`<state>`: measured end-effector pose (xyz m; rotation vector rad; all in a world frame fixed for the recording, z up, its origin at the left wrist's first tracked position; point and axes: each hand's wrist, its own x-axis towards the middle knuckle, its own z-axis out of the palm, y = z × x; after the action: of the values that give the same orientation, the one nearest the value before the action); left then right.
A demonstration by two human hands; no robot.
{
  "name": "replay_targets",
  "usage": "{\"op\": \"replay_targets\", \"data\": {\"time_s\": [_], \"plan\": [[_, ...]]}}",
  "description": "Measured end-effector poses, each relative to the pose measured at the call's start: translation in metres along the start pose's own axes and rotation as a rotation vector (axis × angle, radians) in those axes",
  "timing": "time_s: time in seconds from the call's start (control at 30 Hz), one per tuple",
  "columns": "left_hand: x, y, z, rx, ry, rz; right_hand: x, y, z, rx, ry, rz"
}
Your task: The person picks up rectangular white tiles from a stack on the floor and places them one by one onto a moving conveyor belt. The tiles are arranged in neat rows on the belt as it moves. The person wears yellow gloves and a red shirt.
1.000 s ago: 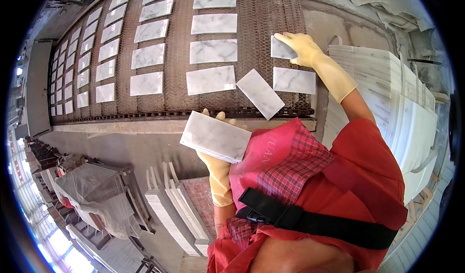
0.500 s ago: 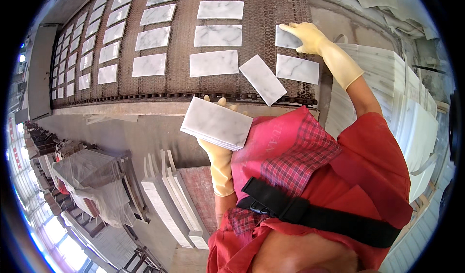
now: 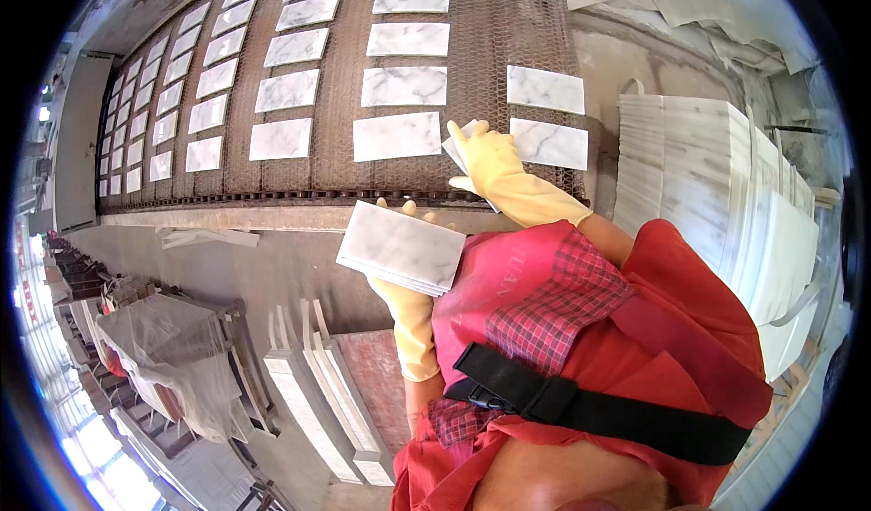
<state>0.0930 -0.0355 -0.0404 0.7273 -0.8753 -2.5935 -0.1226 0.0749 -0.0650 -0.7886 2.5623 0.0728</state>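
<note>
My left hand (image 3: 410, 304), in a yellow rubber glove, holds a small stack of white marble tiles (image 3: 402, 248) flat in front of my chest. In the same kind of glove, my right hand (image 3: 497, 168) lies on a single tilted marble tile (image 3: 460, 142) at the near edge of the brown mesh conveyor belt (image 3: 336, 103). Rows of white marble tiles (image 3: 405, 86) lie flat on the belt, running away to the upper left. Two more tiles (image 3: 545, 89) sit just right of my right hand.
A tall stack of large white marble slabs (image 3: 717, 175) stands to the right of the belt. Below the belt's edge, slabs stand on edge (image 3: 313, 393) beside a plastic-covered pallet (image 3: 163, 357). My red apron and black strap fill the lower right.
My right hand has come back from the far right tile to the tilted tile near the belt's edge. The tiles on the belt have shifted. The left hand keeps holding its stack.
</note>
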Motion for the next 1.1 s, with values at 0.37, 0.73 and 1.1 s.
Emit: {"op": "replay_targets", "data": {"time_s": [0.37, 0.73, 1.1], "plan": [[0.009, 0.003, 0.007, 0.045, 0.111, -0.032, -0.002, 0.017, -0.018, 0.433, -0.036, 0.052], [0.017, -0.003, 0.015, 0.131, 0.106, 0.021, 0.012, 0.126, -0.052, 1.327, 0.161, 0.139], [0.017, -0.014, 0.017, -0.012, 0.220, -0.091, 0.157, 0.236, -0.083, 0.722, 0.148, -0.089]]}}
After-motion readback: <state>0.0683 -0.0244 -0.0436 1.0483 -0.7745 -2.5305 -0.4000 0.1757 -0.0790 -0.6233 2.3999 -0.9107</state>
